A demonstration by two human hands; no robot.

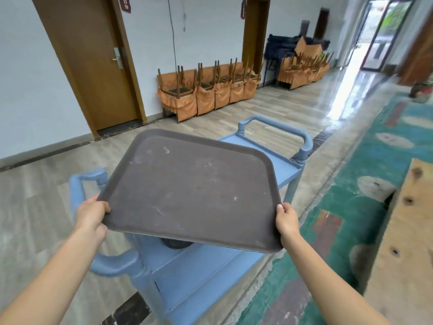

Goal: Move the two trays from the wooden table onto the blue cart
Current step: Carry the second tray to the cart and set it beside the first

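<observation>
A dark brown tray (189, 188), worn and scuffed, hangs tilted in the air above the blue cart (201, 273). My left hand (92, 215) grips its near left corner and my right hand (287, 220) grips its near right corner. The tray hides most of the cart's top shelf; the cart's handles show at the far end (276, 127) and on the near left (112, 263). A strip of the wooden table (405, 242) shows at the right edge. No second tray is in view.
Stacked chairs with orange covers (208, 90) line the far wall, and more are piled further down the corridor (302, 66). A brown door (93, 62) is on the left. A green patterned carpet (351, 219) lies between cart and table.
</observation>
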